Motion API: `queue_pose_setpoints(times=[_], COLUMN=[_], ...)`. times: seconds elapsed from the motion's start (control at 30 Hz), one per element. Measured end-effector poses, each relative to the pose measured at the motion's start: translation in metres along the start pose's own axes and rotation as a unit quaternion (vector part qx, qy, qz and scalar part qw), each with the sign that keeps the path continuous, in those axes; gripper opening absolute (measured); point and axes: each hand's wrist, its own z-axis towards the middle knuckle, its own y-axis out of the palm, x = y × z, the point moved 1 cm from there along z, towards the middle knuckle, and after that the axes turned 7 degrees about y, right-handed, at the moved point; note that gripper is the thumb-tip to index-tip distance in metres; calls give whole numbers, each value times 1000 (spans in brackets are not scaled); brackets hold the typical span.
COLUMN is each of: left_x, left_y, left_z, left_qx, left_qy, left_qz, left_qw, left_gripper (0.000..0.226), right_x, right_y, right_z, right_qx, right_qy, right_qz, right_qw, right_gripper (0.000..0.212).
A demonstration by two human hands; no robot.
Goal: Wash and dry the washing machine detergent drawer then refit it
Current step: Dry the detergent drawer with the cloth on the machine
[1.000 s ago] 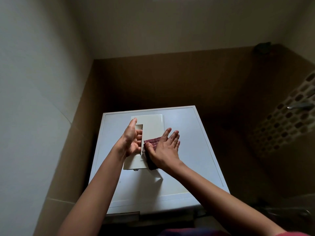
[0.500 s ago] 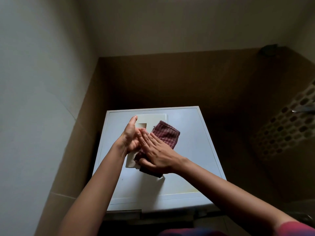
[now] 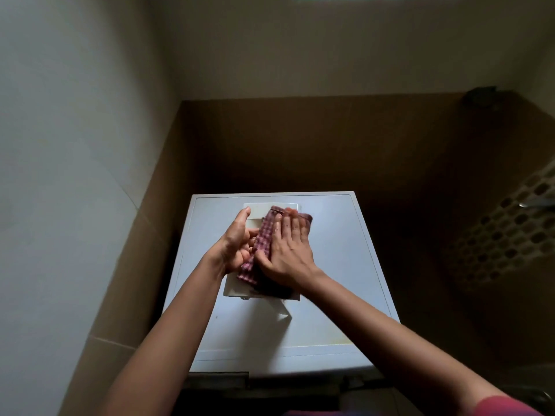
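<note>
Right grip (image 3: 288,250) flat, fingers straight; left grip (image 3: 235,244) curled round a side wall. On the washing machine top (image 3: 330,265) lies the detergent drawer (image 3: 255,210), checked cloth (image 3: 264,235) pressed onto it. Brace hard with the left, I'd say, and work the cloth into every corner.
</note>
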Motion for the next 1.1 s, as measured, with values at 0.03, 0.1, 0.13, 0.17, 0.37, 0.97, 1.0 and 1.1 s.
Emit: queue_pose_setpoints(times=[0.03, 0.1, 0.13, 0.17, 0.37, 0.97, 1.0, 1.1], left_x=[1, 3, 3, 4, 3, 12, 12, 12], left_y=[2, 5, 5, 6, 9, 8, 7, 6], left_z=[0, 1, 3, 3, 5, 13, 14, 15], left_qx=[3, 12, 22, 32, 37, 35, 34, 26], left_qy=[7, 12, 14, 18, 24, -8, -12, -10], left_qz=[-5, -15, -13, -8, 7, 67, 71, 72], left_qw=[1000, 1000, 1000, 999, 999, 997, 997, 997], left_gripper=[77, 76, 76, 75, 70, 74, 75, 74], right_x=[2, 6, 6, 5, 7, 28, 25, 15], right_y=[-4, -8, -9, -7, 4, -5, -3, 6], right_z=[8, 17, 16, 12, -8, 22, 10, -19], right_qx=[-4, -7, -2, 6, 19, 12, 14, 22], right_qy=[-23, -54, -63, -71, -77, -37, -53, -85], right_qz=[2, 5, 5, 3, -13, 23, 24, 34], right_qw=[1000, 998, 998, 997, 997, 999, 998, 996], right_gripper=[101, 102, 100, 98, 93, 80, 86, 91])
